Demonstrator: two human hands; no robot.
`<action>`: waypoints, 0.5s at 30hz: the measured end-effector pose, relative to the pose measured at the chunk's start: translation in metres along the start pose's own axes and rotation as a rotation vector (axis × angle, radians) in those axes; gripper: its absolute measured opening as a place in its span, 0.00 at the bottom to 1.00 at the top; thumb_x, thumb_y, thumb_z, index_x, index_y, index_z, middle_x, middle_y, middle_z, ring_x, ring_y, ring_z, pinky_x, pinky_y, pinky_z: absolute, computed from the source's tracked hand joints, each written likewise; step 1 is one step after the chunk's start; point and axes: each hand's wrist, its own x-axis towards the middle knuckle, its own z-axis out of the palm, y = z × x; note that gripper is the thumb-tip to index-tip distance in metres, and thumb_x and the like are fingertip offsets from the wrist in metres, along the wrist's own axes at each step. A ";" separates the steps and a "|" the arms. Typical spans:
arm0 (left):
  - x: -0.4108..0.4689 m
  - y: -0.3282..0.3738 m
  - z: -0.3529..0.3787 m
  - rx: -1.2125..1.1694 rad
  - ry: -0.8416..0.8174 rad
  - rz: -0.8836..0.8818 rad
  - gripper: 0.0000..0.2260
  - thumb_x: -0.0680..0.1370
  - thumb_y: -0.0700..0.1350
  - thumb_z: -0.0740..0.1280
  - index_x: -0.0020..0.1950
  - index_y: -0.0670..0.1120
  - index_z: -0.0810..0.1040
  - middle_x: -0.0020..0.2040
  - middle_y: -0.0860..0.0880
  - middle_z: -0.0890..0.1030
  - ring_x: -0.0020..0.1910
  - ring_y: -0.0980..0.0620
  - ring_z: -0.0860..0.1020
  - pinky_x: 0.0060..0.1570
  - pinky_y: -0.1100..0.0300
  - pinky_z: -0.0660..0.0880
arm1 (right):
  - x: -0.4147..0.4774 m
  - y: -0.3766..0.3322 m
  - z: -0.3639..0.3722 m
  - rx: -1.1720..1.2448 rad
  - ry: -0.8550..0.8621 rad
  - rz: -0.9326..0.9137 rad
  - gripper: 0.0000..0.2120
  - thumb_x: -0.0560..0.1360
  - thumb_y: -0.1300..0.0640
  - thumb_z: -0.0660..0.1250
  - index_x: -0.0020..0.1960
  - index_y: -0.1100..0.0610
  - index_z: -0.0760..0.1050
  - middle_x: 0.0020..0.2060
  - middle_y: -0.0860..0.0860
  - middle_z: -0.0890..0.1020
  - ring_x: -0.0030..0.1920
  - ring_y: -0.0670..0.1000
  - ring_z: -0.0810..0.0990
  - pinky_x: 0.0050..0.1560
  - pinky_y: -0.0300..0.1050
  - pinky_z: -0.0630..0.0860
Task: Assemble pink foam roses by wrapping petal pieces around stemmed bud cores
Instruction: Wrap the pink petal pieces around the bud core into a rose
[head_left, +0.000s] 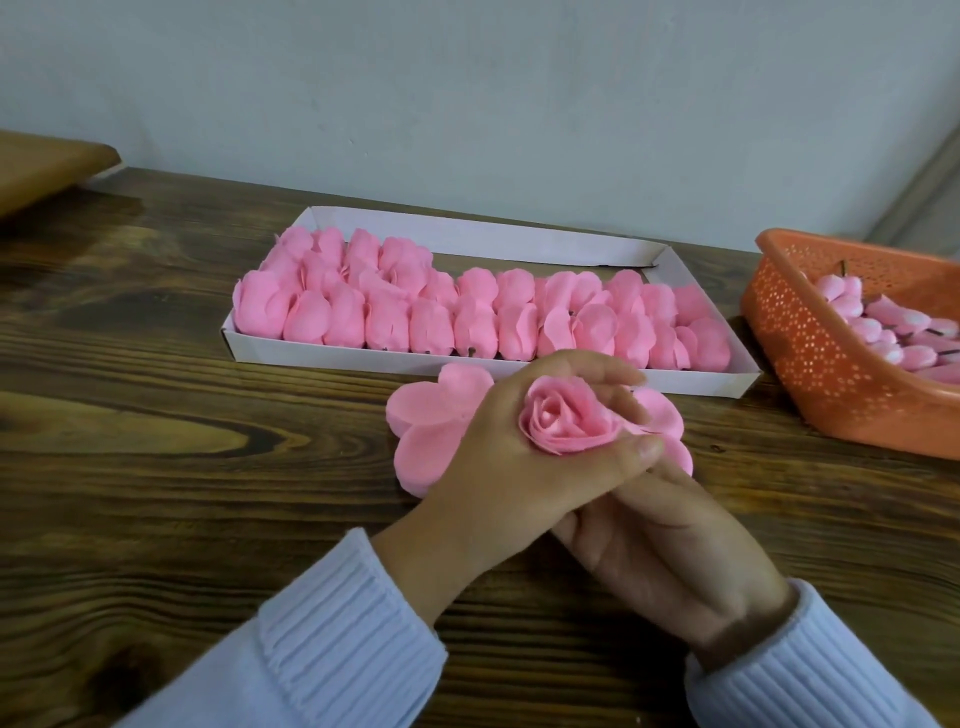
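Note:
A pink foam rose (569, 423) sits cupped in my left hand (524, 467), whose fingers and thumb curl around its petals. My right hand (670, 551) lies underneath, closed below the rose; the stem is hidden inside it. Beneath both hands a stack of flat pink petal pieces (431, 426) lies on the wooden table. Behind them, a white cardboard tray (571, 244) holds rows of finished pink roses (467, 317). At the right, an orange perforated basket (810, 353) holds several stemmed bud cores (883, 327).
The dark wood-grain table (156, 415) stretches out to the left and front. A light wooden board (47, 166) lies at the far left back. A pale wall runs behind the table. My light blue sleeves cover the near edge.

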 end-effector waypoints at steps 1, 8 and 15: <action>0.000 0.000 0.000 0.004 0.006 -0.024 0.10 0.70 0.39 0.73 0.50 0.48 0.81 0.46 0.49 0.84 0.46 0.55 0.83 0.43 0.64 0.78 | 0.000 0.001 0.001 -0.012 0.011 -0.029 0.20 0.71 0.60 0.73 0.62 0.63 0.77 0.59 0.59 0.80 0.61 0.55 0.78 0.63 0.49 0.75; 0.002 -0.002 0.000 -0.092 0.038 -0.127 0.04 0.67 0.51 0.71 0.39 0.53 0.84 0.51 0.57 0.84 0.47 0.56 0.83 0.40 0.62 0.79 | 0.004 -0.003 0.004 -0.019 0.165 0.109 0.21 0.69 0.48 0.73 0.58 0.58 0.80 0.46 0.57 0.82 0.45 0.51 0.83 0.47 0.44 0.80; 0.005 -0.004 0.003 -0.204 0.058 -0.135 0.06 0.65 0.49 0.72 0.41 0.53 0.83 0.41 0.52 0.84 0.43 0.57 0.83 0.40 0.63 0.78 | 0.005 0.002 0.006 -0.051 0.270 -0.071 0.18 0.70 0.58 0.66 0.57 0.64 0.78 0.52 0.61 0.83 0.50 0.54 0.82 0.55 0.47 0.78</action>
